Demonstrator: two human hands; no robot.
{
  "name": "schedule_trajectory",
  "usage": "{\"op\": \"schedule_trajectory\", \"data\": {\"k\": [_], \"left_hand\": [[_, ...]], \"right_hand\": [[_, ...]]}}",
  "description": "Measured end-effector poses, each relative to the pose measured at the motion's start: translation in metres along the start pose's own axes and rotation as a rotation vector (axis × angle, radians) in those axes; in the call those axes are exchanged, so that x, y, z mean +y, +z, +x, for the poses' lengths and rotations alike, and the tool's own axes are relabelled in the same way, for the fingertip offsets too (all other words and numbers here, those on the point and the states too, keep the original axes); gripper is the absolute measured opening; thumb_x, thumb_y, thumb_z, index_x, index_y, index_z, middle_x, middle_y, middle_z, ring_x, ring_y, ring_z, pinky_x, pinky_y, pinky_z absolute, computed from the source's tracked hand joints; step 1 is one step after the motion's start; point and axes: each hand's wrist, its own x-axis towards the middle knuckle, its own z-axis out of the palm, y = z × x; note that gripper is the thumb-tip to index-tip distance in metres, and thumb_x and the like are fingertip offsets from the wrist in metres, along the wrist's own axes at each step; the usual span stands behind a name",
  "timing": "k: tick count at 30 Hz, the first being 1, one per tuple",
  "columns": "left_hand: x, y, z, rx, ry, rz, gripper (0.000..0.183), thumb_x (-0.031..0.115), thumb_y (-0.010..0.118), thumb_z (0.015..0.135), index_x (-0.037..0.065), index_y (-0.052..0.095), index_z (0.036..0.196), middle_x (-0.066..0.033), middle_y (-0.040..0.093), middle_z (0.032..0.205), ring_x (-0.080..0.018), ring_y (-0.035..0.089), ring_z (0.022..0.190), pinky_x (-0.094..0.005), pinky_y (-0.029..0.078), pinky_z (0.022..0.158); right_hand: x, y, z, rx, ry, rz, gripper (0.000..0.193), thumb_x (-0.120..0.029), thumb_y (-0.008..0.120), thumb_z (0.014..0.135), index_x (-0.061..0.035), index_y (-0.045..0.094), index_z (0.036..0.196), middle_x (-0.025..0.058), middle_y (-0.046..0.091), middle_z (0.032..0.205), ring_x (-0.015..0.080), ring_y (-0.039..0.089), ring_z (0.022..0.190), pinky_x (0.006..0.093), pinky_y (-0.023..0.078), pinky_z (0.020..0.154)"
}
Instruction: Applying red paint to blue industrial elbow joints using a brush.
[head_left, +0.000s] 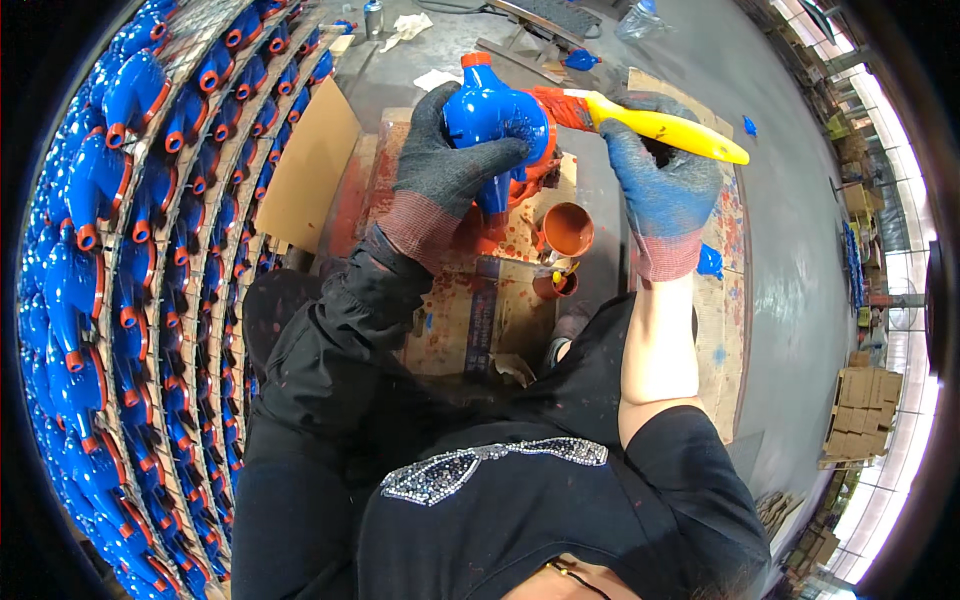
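A glossy blue pump casing [485, 112] with orange-red rims is held up in front of me by my left hand [455, 160], which wears a dark glove. The thumb lies across the casing's front. In my right hand [665, 170], gloved in blue and dark grey, is the yellow handle of a paintbrush [665, 128]. Its red-coated bristles touch the casing's right rim. Below the casing stands a cup of orange-red paint [568, 230]. Nearer me is a smaller reddish pot [555, 284] with a yellow-handled tool in it.
Racks of blue castings [140, 220] with orange-red ends fill the left side. A cardboard sheet [308, 170] leans beside them. Paint-spattered cardboard [720, 330] covers the floor. At the back stand a metal can [373, 18] and a clear bottle [640, 20]. Stacked cartons [862, 412] are at far right.
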Motion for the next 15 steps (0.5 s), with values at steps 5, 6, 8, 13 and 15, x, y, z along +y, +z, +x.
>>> {"op": "schedule_trajectory", "data": {"k": [5, 6, 8, 13, 15], "left_hand": [[0.0, -0.002, 0.003, 0.105, 0.037, -0.015, 0.078, 0.011, 0.082, 0.069, 0.001, 0.036, 0.131, -0.0109, 0.056, 0.109, -0.0186, 0.061, 0.093, -0.0313, 0.054, 0.079], [0.0, -0.003, 0.004, 0.141, 0.052, -0.071, 0.077, 0.011, 0.082, 0.069, 0.0, 0.037, 0.13, -0.0107, 0.057, 0.107, -0.0184, 0.062, 0.091, -0.0308, 0.054, 0.078], [-0.001, -0.009, 0.005, 0.133, 0.011, -0.153, 0.069, 0.014, 0.079, 0.072, 0.001, 0.04, 0.128, -0.0101, 0.058, 0.106, -0.0184, 0.063, 0.091, -0.0317, 0.054, 0.079], [-0.003, -0.021, 0.006, -0.047, -0.131, -0.584, 0.048, 0.026, 0.067, 0.086, 0.003, 0.051, 0.124, -0.012, 0.061, 0.112, -0.0213, 0.062, 0.099, -0.0369, 0.053, 0.088], [-0.005, -0.022, 0.005, -0.195, -0.227, -0.931, 0.051, 0.025, 0.068, 0.085, 0.005, 0.049, 0.127, -0.0126, 0.058, 0.118, -0.0238, 0.06, 0.105, -0.0393, 0.051, 0.093]], "right_hand": [[-0.002, 0.004, -0.006, -0.048, -0.105, -0.096, 0.014, -0.005, 0.073, 0.076, -0.0017, 0.068, 0.089, 0.0049, 0.066, 0.078, 0.009, 0.059, 0.068, 0.0234, 0.047, 0.062], [-0.003, 0.005, -0.007, -0.041, -0.123, -0.104, 0.014, -0.005, 0.073, 0.075, -0.0023, 0.068, 0.089, 0.0056, 0.067, 0.08, 0.0107, 0.06, 0.069, 0.024, 0.048, 0.063], [-0.002, 0.009, -0.01, -0.052, -0.2, -0.097, 0.015, -0.004, 0.072, 0.074, -0.0027, 0.068, 0.088, 0.0061, 0.067, 0.083, 0.0133, 0.062, 0.071, 0.0256, 0.049, 0.065], [-0.005, 0.01, -0.019, -0.17, -0.318, -0.167, 0.02, -0.001, 0.072, 0.071, -0.0054, 0.067, 0.09, 0.0086, 0.067, 0.089, 0.0222, 0.064, 0.079, 0.0306, 0.051, 0.07], [-0.006, 0.011, -0.024, -0.196, -0.316, -0.129, 0.022, -0.001, 0.072, 0.071, -0.0066, 0.066, 0.092, 0.0096, 0.067, 0.092, 0.0237, 0.065, 0.081, 0.0308, 0.051, 0.072]]}}
